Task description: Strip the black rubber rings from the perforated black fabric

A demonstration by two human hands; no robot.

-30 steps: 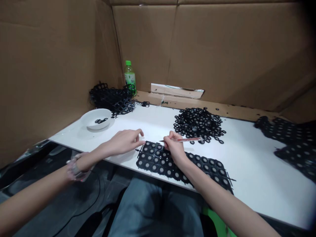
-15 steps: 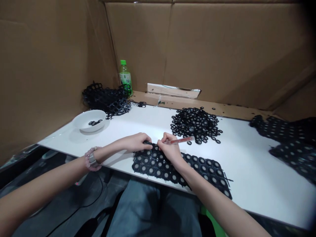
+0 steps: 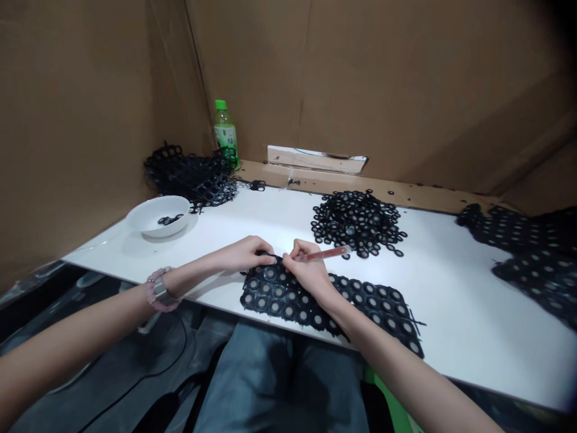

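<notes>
Head view: left hand point(image 3: 246, 253), spread a second ago, now pinches the sheet point(image 3: 277, 292) at its far edge, apparently steadying it; right hand point(image 3: 311, 272) grips a tool point(image 3: 331, 252).

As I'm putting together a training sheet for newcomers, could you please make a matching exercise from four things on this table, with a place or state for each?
Things:
1. white bowl
2. green-capped bottle
3. slim reddish pen-like tool
4. black sheet with pale discs

Places and states:
A. gripped in the right hand
B. pinched at its far edge by the left hand
C. holding a few small black pieces
D. standing partly behind the black mesh heap

Right pairs: 1-C, 2-D, 3-A, 4-B
</notes>
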